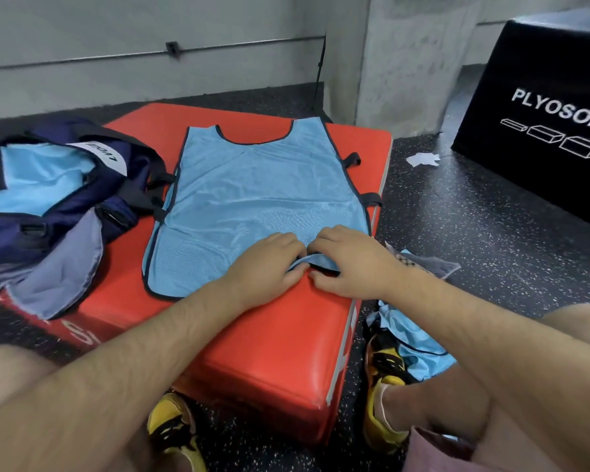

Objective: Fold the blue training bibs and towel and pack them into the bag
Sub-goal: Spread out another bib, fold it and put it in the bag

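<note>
A light blue mesh bib [252,195] with dark trim lies flat on the red padded block [280,342], neck hole pointing away from me. My left hand [266,267] and my right hand [348,264] meet at its near hem, each pinching the lifted edge of the fabric. A navy bag [116,185] lies open at the left with light blue fabric [38,182] inside. A grey towel [62,274] spills from under the bag over the block's left edge. Another blue bib [413,342] lies crumpled on the floor at the right, beside my foot.
A black foam plyo box [542,107] stands at the back right on the speckled floor. A white paper scrap [423,160] lies near it. A grey wall and pillar [402,63] rise behind the block. My knees and yellow shoes [385,386] flank the block's near end.
</note>
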